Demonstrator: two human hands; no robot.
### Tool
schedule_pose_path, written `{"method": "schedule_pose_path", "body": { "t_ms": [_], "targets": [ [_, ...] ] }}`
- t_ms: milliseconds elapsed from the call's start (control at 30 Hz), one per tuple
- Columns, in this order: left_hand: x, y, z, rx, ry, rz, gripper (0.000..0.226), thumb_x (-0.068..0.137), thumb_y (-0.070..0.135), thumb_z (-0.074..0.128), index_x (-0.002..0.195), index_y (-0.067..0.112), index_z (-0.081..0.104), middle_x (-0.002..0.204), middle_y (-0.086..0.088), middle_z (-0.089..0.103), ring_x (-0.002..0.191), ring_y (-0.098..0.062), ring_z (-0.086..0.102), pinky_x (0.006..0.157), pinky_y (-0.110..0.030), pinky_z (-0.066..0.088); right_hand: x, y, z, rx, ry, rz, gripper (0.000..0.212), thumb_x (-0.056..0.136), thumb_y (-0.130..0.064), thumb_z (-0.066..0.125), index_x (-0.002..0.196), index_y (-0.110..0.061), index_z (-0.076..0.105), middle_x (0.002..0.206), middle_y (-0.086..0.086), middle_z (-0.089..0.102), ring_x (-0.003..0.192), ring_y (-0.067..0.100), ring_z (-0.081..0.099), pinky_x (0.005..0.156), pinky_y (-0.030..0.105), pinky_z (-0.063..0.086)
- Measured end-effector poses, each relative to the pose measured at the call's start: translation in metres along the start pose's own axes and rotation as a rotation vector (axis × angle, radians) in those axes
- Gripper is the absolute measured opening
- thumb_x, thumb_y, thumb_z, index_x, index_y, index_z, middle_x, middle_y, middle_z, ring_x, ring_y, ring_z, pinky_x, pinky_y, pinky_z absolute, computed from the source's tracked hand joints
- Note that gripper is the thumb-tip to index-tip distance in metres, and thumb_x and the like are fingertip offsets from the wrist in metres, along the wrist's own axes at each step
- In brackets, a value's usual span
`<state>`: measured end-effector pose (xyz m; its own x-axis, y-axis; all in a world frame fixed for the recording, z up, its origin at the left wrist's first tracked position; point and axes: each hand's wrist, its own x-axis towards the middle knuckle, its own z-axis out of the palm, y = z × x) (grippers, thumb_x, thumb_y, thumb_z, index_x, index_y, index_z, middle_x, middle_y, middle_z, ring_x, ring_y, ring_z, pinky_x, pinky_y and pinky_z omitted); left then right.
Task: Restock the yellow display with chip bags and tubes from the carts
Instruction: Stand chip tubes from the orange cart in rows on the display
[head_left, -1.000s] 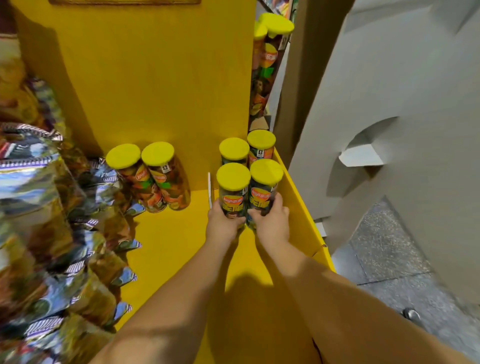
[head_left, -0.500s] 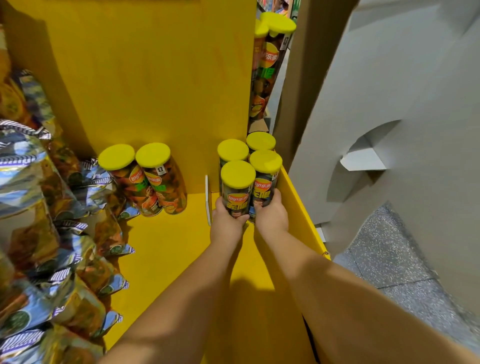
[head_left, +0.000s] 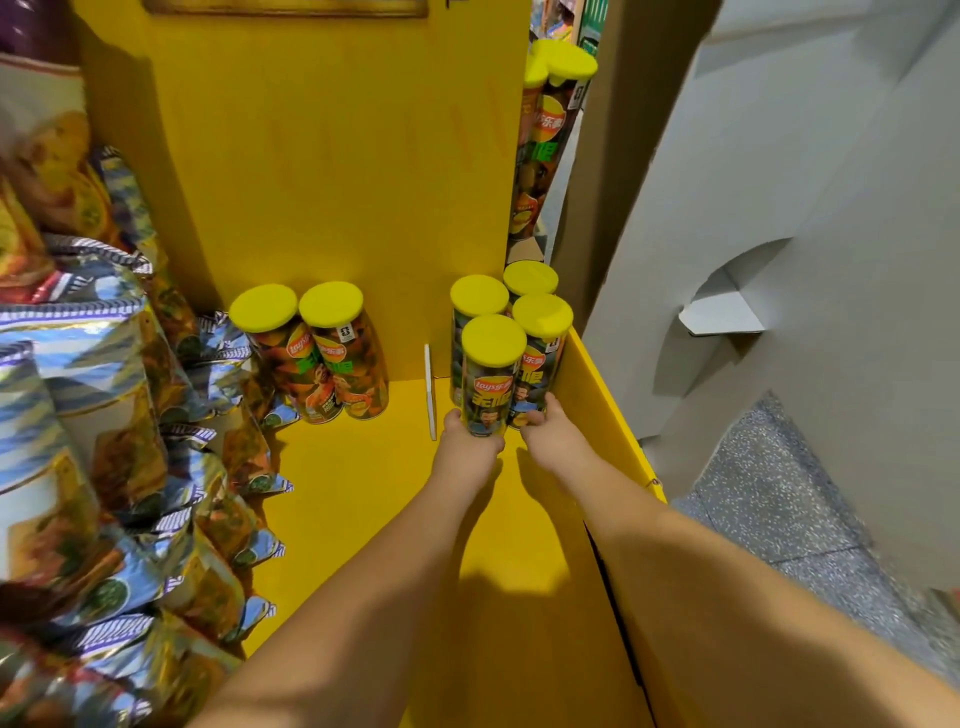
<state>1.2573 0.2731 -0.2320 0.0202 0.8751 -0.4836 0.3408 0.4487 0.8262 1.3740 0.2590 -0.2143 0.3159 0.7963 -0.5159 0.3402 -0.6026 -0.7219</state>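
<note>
Both hands reached into the far right corner of the yellow display (head_left: 363, 493). The left hand (head_left: 467, 447) gripped the base of the near left chip tube (head_left: 491, 379), and the right hand (head_left: 553, 436) gripped the tube beside it (head_left: 537, 358); two more tubes (head_left: 478, 301) stood just behind. Another tube pair (head_left: 311, 353) stood farther left, beside chip bags (head_left: 130, 441).

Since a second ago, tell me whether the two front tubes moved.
Yes. The two front tubes slid back toward the yellow back wall, closing up against the rear pair.
</note>
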Motion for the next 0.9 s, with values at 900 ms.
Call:
{"method": "schedule_pose_path", "body": {
  "t_ms": [900],
  "targets": [
    [-0.396,0.037,0.119,0.118,-0.517,0.214,0.006,0.083,0.023,0.06,0.089,0.023,0.062,0.078,0.002,0.064,0.064,-0.017,0.061,0.068,-0.033,0.048,-0.41,0.161,-0.181,0.401,0.48,-0.041,0.018,0.097,-0.008,0.046,0.1,-0.019,0.061,0.091,-0.001,0.068,0.074,0.002,0.061,0.068,0.014,0.045]
  ]
}}
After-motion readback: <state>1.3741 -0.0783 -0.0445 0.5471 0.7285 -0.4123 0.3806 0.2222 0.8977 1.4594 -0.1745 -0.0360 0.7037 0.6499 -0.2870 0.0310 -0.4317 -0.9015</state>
